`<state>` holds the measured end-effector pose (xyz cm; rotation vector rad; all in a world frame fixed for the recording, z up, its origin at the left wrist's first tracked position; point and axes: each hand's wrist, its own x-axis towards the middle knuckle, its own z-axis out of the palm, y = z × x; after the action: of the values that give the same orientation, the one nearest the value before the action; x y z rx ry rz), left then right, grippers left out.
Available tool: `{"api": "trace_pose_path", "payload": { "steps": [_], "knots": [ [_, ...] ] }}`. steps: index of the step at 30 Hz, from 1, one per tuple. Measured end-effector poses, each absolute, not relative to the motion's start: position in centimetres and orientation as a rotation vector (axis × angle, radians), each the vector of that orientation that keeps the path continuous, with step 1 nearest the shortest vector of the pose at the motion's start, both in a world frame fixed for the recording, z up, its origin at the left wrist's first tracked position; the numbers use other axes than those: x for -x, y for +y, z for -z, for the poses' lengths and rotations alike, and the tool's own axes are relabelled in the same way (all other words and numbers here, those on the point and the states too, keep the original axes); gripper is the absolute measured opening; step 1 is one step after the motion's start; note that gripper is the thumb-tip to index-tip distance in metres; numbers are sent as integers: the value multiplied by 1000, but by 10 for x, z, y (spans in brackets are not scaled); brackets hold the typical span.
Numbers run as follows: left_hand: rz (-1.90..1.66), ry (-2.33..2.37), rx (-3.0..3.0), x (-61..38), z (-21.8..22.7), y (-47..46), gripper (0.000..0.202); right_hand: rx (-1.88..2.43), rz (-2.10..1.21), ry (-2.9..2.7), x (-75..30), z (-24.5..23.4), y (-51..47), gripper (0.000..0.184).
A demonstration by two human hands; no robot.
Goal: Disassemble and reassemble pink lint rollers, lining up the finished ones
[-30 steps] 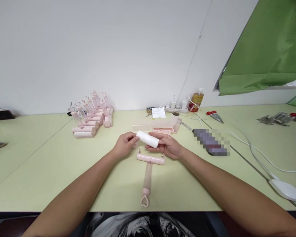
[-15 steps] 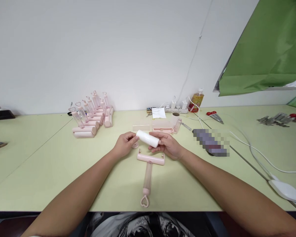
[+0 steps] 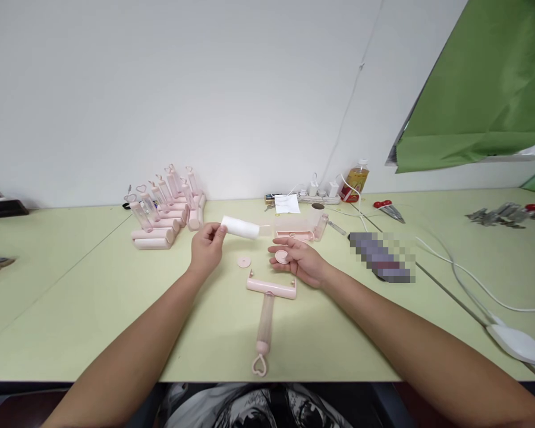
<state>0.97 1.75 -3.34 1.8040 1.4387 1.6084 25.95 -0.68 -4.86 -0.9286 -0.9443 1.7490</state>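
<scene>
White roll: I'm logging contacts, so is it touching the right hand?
Apart. The head view shows a strip of tabletop between the roll and the right hand.

Left hand (image 3: 207, 246) grips white roll (image 3: 241, 227); right hand (image 3: 302, 261) holds pink disc (image 3: 282, 257)

The roll (image 3: 239, 227) was coloured plain white; the discs (image 3: 244, 261) and T-shaped frame (image 3: 271, 288) were tinted pale pink. The tabletop (image 3: 196, 345) was coloured pale yellow-green, the hanging sheet (image 3: 481, 95) deeper green; the garment (image 3: 249, 410) was patterned in black and white.
</scene>
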Motion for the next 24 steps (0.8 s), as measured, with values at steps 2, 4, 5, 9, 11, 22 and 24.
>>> {"api": "trace_pose_path", "payload": {
  "steps": [2, 4, 5, 9, 11, 22, 24],
  "knots": [
    [-1682, 1543, -1853, -2, 34, 24, 20, 982, -1742, -943, -258, 50, -7, 47],
    [-1702, 1621, -1940, 4, 37, 30, 17, 986, -1753, -947, -257, 51, -7, 47],
    [-1691, 1648, -1994, 6, 38, 33, 17, 980, -1761, -954, -257, 52, -7, 48],
    [-1580, 1713, -2171, 6, 42, 38, 17, 971, -1799, -986, -258, 51, -8, 47],
    [-1524, 1744, -2197, 4, 41, 39, 13, 979, -1815, -998, -258, 51, -8, 47],
    [-1374, 1926, -2055, 7, 47, 46, 24, 988, -1801, -1059, -258, 52, -9, 37],
    [-1380, 1927, -2034, 7, 49, 48, 23, 993, -1799, -1069, -258, 53, -8, 37]
  ]
}}
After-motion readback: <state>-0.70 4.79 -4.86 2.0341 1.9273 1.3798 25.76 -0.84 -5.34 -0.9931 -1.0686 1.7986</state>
